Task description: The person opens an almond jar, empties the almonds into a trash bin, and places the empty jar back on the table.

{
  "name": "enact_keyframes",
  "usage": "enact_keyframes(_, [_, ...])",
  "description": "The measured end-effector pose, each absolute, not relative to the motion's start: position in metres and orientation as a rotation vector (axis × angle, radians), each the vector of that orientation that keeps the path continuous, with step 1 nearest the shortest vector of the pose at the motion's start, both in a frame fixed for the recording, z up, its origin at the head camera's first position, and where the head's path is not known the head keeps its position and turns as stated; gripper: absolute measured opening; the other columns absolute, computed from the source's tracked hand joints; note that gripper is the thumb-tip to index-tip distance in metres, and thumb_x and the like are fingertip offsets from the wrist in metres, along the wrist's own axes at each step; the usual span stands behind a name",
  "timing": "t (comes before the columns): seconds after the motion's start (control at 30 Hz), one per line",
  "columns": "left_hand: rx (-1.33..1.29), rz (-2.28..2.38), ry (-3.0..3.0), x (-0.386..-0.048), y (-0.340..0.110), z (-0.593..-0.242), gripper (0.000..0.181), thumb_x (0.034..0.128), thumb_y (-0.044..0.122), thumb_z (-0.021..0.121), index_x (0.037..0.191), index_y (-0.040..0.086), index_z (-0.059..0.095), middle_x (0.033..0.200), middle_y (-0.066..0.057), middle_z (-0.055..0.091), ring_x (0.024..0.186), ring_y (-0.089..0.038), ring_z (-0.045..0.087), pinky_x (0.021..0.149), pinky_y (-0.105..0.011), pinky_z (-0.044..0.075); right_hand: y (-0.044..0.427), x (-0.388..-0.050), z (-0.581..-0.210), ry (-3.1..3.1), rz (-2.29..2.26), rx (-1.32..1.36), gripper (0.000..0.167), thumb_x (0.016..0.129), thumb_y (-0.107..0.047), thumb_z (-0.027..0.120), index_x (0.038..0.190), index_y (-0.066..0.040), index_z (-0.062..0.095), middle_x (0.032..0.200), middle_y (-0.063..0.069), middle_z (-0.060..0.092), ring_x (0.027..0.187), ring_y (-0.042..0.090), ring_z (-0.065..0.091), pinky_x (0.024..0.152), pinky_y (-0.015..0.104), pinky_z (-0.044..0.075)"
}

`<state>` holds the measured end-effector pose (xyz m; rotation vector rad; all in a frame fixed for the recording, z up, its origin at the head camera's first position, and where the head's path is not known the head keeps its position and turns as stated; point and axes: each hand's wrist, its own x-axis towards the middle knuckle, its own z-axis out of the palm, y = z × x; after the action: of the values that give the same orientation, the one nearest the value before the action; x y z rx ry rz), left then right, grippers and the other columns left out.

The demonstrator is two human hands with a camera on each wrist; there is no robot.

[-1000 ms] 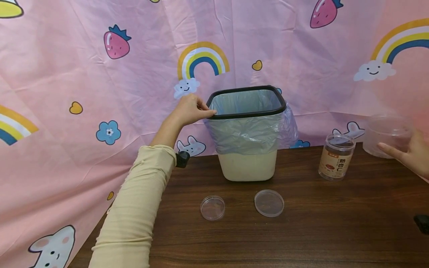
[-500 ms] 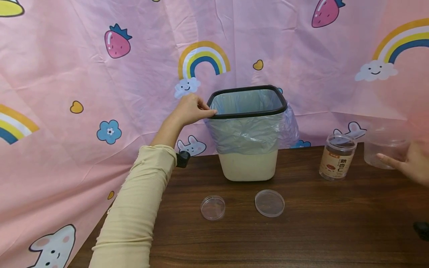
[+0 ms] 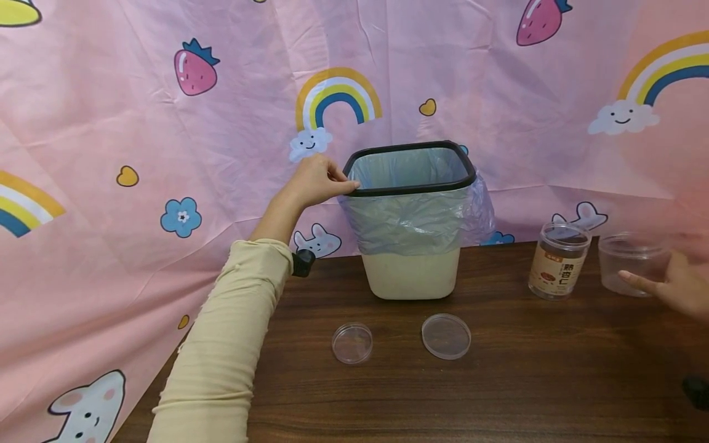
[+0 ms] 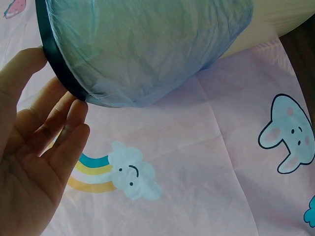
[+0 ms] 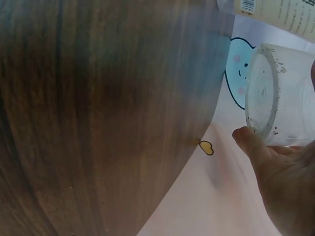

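Observation:
A cream trash bin with a black rim stands at the back of the table, lined with a thin bluish plastic bag folded over its outside. My left hand pinches the rim at its left front corner, thumb and fingertips on either side of it in the left wrist view. Over at the far right, my right hand grips a clear plastic tub. Dark specks cling to the tub's wall in the right wrist view; its thumb presses there, and most fingers are hidden.
A clear jar with a printed label stands uncapped left of the tub. Two clear round lids, a small one and a larger one, lie on the dark wooden table. A pink printed cloth hangs behind.
My right hand has lowered the clear tub towards the table and slightly towards me, bringing it beside the jar. The left hand keeps its place on the bin's rim.

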<state>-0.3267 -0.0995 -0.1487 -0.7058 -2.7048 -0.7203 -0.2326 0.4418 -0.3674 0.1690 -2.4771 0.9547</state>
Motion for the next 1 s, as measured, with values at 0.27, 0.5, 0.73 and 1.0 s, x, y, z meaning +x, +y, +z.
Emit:
enact_keyframes(0.27, [-0.713, -0.727, -2.703, -0.328, -0.1, -0.149, 0.027, 0.0809, 0.026, 0.07, 0.087, 0.0, 0.073, 0.082, -0.011, 0.067, 0.073, -0.021, 0.053, 0.06, -0.031, 0.043, 0.44, -0.233, -0.371, -2.556, 0.938, 0.219, 0.069, 0.087, -0.012, 0.062, 0.135, 0.015, 0.021, 0.121, 0.036, 0.04, 0.111, 0.03, 0.048, 0.105, 0.039, 0.024])
enact_keyframes(0.5, [-0.706, -0.722, -2.708, -0.326, -0.1, -0.148, 0.027, 0.0807, 0.026, 0.07, 0.088, 0.0, 0.073, 0.083, -0.011, 0.067, 0.075, -0.021, 0.054, 0.061, -0.031, 0.044, 0.441, -0.233, -0.376, -2.613, 0.926, 0.166, 0.078, 0.088, -0.017, 0.061, 0.137, 0.016, 0.01, 0.124, 0.047, 0.023, 0.112, 0.057, 0.032, 0.097, 0.064, 0.016])
enact_keyframes(0.73, [-0.705, -0.73, -2.711, -0.327, -0.1, -0.149, 0.027, 0.0804, 0.025, 0.071, 0.088, -0.001, 0.073, 0.081, -0.01, 0.067, 0.072, -0.02, 0.052, 0.06, -0.03, 0.042, 0.44, -0.234, -0.381, -2.644, 0.913, 0.085, 0.082, 0.091, -0.023, 0.057, 0.134, 0.02, 0.004, 0.124, 0.049, 0.012, 0.112, 0.065, 0.016, 0.092, 0.07, 0.007])
enact_keyframes(1.0, [-0.708, -0.719, -2.704, -0.326, -0.099, -0.149, 0.028, 0.0805, 0.027, 0.07, 0.088, -0.001, 0.073, 0.081, -0.01, 0.067, 0.072, -0.02, 0.052, 0.06, -0.03, 0.042, 0.439, -0.229, -0.384, -2.634, 0.99, 0.112, 0.081, 0.09, -0.02, 0.058, 0.135, 0.02, 0.004, 0.122, 0.048, 0.019, 0.107, 0.06, 0.028, 0.09, 0.066, 0.024])
